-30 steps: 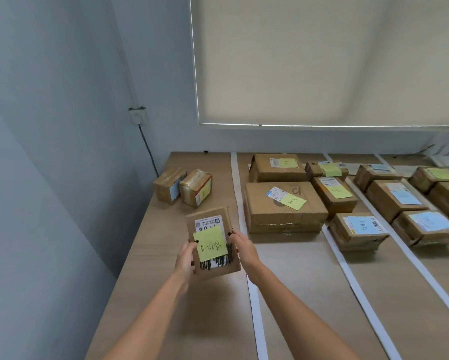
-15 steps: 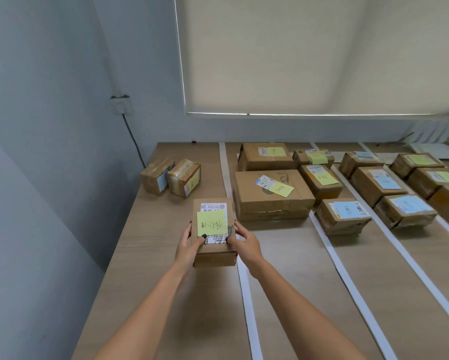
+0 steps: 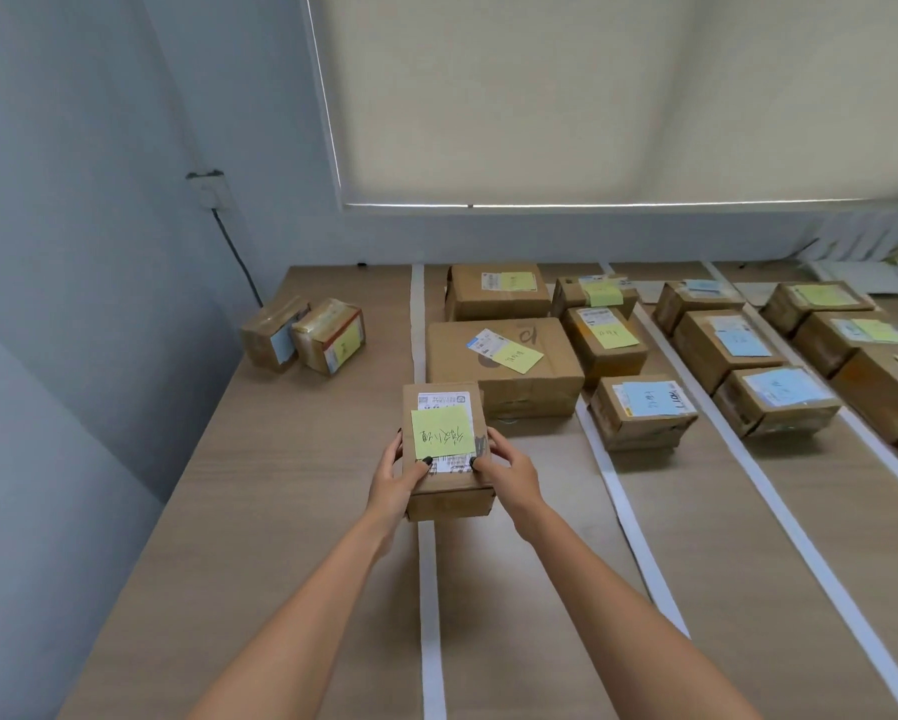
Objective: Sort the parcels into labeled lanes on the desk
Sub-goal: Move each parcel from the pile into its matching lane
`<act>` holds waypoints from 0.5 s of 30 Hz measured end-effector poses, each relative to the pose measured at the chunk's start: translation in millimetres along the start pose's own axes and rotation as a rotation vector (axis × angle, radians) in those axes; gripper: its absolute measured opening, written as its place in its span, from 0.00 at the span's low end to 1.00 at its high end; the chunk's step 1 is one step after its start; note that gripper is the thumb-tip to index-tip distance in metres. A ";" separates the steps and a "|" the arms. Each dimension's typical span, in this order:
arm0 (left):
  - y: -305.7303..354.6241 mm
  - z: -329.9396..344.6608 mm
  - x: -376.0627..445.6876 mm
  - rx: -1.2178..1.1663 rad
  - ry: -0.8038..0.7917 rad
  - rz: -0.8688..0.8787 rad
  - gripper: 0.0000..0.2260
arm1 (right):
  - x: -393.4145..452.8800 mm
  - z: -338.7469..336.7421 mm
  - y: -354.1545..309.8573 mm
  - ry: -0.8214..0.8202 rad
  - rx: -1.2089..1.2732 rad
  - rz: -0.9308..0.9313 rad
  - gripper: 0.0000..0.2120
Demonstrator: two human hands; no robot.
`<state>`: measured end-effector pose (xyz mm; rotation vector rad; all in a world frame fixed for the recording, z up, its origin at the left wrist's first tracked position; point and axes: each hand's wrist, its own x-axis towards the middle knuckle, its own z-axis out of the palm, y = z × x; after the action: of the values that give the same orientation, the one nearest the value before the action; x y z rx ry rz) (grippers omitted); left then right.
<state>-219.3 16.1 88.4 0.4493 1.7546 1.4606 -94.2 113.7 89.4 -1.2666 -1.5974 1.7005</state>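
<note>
A small cardboard parcel (image 3: pixel 444 493) with a white shipping label and a yellow-green sticky note on top is held over the first white tape line (image 3: pixel 430 605). My left hand (image 3: pixel 397 478) grips its left side, thumb on top. My right hand (image 3: pixel 509 472) grips its right side, thumb on the label. The wooden desk (image 3: pixel 280 511) is split into lanes by white tape strips. The lane right of the first strip holds a large box (image 3: pixel 504 366) and several smaller ones with yellow notes.
Two small taped parcels (image 3: pixel 303 335) lie at the desk's far left by the wall. Lanes further right hold boxes with blue notes (image 3: pixel 644 407) and yellow notes (image 3: pixel 852 330). A window blind hangs behind the desk. A socket and cable are on the left wall.
The parcel was tilted up toward me and is now held level. Both hands carried it slightly right, over the tape line and close to the large box.
</note>
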 end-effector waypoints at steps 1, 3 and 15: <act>-3.2 10.9 -2.6 0.002 0.001 -0.010 0.27 | 1.6 -10.9 3.2 -0.003 0.001 0.005 0.26; -8.3 32.3 -6.2 0.012 0.001 -0.019 0.27 | 3.9 -32.2 9.2 -0.002 0.002 0.005 0.26; -25.2 108.3 -11.6 -0.032 0.010 -0.024 0.29 | 8.3 -109.8 30.9 -0.071 0.006 -0.008 0.26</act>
<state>-125.2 72.2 66.4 0.4035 1.7366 1.4737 3.6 169.6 69.8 -1.2075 -1.6338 1.7626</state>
